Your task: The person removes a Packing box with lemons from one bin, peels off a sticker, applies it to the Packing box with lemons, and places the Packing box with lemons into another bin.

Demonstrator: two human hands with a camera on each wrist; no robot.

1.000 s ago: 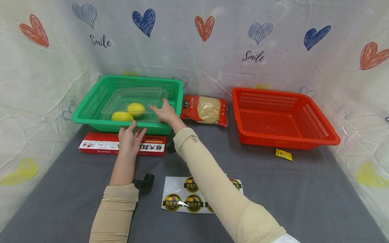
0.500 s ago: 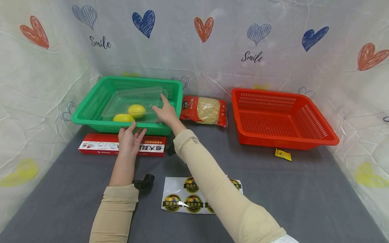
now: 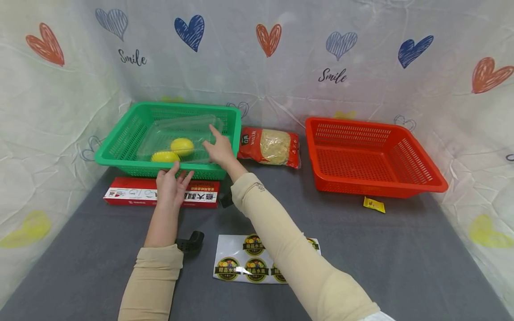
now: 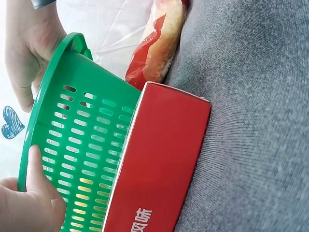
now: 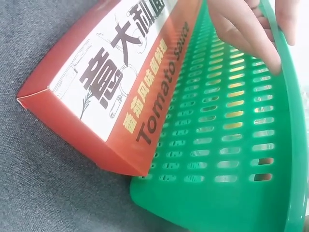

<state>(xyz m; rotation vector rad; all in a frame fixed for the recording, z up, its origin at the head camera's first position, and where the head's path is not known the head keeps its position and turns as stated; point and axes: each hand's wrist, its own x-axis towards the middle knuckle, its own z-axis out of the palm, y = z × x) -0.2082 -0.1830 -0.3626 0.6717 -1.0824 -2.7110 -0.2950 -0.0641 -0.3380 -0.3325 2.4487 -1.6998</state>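
In the head view a green basket (image 3: 237,133) stands at the back left. Inside it is a clear plastic box (image 3: 160,129) with two yellow lemon-like fruits (image 3: 182,146). My left hand (image 3: 172,187) grips the basket's front rim, thumb over the rim and fingers outside. Its thumb and fingers straddle the rim in the right wrist view too. My right hand (image 3: 221,150) reaches over the front right corner and holds the right part of the clear box, thumb and index finger spread; the other fingers are hidden. In the left wrist view the right hand (image 4: 36,48) is behind the green rim.
A red tomato sauce pasta box (image 3: 132,191) lies against the basket's front. A red bag of dry noodles (image 3: 275,147) is right of it, then a red basket (image 3: 379,187). A small yellow packet (image 3: 374,204) and a sticker sheet (image 3: 254,269) lie on the grey cloth.
The clear box and its fruits have shifted slightly right inside the green basket. My right index finger and thumb have drawn a little closer together. The left hand stays at the rim.
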